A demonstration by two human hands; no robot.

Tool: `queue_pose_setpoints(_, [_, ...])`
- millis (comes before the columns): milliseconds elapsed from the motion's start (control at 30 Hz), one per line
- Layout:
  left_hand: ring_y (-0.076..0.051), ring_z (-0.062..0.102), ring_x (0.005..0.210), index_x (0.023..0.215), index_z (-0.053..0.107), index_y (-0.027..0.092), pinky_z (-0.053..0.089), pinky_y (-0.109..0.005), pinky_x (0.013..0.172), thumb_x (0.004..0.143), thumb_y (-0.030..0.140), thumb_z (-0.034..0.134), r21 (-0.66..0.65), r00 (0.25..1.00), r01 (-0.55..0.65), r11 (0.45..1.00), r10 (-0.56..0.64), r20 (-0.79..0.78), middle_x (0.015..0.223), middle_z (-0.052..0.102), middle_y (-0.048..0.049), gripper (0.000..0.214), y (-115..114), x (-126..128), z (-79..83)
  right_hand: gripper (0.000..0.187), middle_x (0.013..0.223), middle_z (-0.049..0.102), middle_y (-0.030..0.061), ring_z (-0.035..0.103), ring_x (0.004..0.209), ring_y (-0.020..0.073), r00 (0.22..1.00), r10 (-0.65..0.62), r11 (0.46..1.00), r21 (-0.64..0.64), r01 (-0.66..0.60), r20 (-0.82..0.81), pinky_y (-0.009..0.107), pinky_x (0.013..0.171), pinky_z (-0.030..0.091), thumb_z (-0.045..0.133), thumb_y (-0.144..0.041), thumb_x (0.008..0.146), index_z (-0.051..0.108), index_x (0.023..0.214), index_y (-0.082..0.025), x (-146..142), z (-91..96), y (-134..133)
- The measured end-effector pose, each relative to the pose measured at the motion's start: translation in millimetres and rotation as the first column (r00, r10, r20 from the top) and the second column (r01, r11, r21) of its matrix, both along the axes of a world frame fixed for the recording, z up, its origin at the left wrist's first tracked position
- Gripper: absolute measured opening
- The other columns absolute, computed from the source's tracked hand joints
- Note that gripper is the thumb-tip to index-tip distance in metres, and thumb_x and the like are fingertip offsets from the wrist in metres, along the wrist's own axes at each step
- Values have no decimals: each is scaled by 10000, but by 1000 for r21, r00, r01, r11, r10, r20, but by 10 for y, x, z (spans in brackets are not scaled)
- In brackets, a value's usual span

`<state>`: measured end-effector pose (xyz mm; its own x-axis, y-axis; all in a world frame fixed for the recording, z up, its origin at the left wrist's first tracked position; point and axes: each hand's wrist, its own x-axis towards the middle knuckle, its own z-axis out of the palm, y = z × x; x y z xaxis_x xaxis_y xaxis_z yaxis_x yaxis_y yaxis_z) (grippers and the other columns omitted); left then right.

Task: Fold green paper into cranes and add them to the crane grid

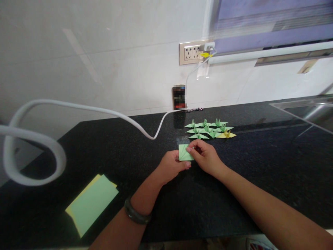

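Observation:
Between my two hands is a small green folded paper square (182,152) with crease lines fanning across its face. My left hand (173,166) grips its left and lower edge, the thumb along the bottom. With thumb and fingers closed, my right hand (205,156) pinches the paper at its right side, the thumb on the upper face. Just beyond the hands stand several green paper cranes (206,128) in close rows, with one yellow paper crane (227,134) at the near right. The fingers behind the paper are partly hidden.
A stack of green and yellow paper sheets (93,205) lies at the left on the black countertop (145,152). A thick white cable (104,111) loops across the left. A phone-like dark object (179,97) leans on the wall below a socket (191,53). A sink (309,111) is at the right.

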<state>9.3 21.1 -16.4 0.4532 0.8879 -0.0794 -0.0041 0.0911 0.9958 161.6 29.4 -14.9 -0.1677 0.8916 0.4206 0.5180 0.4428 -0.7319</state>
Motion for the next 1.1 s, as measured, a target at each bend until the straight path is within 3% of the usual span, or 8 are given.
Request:
queue_pose_setpoints(233, [-103,544,529,705,568,107,416,-221,527,749,369,459,12,995,-35,999,36,-91,603,601,-54,287,-9,9,21,115,589,480,-14,417,510,95,1000,0,1000,-19,0,-7,210,467,330,476,-279,762,522,748,-174,-4,5,-5])
queue_pose_setpoints(400, [-108,551,518,679,570,96,418,-231,533,735,337,485,-37,994,-25,999,20,-108,589,613,-60,261,1,2,36,115,563,460,-23,397,493,88,1000,8,1000,-17,-8,1,200,450,313,476,-272,763,524,741,-169,-13,10,-12])
queue_pose_setpoints(633, [-161,584,806,891,595,98,416,-307,745,689,228,559,-174,994,106,979,-103,23,872,634,-105,243,-10,-12,70,93,596,493,-11,426,526,96,1000,-1,1000,8,1,12,207,484,335,476,-239,757,533,737,-169,8,6,10])
queue_pose_setpoints(800, [-178,559,894,956,579,113,389,-313,803,626,177,626,-140,980,185,973,-171,103,953,618,-102,339,-17,-24,68,87,624,514,-6,449,548,101,1000,-15,1000,-1,15,20,213,505,348,477,-236,758,534,748,-171,20,13,14])
queue_pose_setpoints(867, [-174,568,875,944,579,110,397,-297,783,639,204,618,-110,984,171,979,-164,68,935,625,-100,322,-18,-23,62,86,623,516,-5,453,553,102,1000,-7,1000,3,7,22,215,510,349,480,-232,755,539,745,-170,20,28,8])
queue_pose_setpoints(1000, [-155,608,673,810,578,101,434,-271,622,738,312,489,-100,988,42,994,-56,-145,745,653,-101,240,-7,-10,47,92,621,512,-2,446,552,102,1000,14,1000,18,-14,5,218,506,346,486,-235,752,546,730,-169,12,40,-2])
queue_pose_setpoints(1100, [-138,593,547,717,544,106,425,-246,536,754,289,454,-77,979,-16,997,0,-203,609,638,-79,207,3,2,50,88,619,495,-7,433,536,95,996,28,1000,-11,-29,-80,214,483,339,503,-255,745,536,749,-173,-2,18,1])
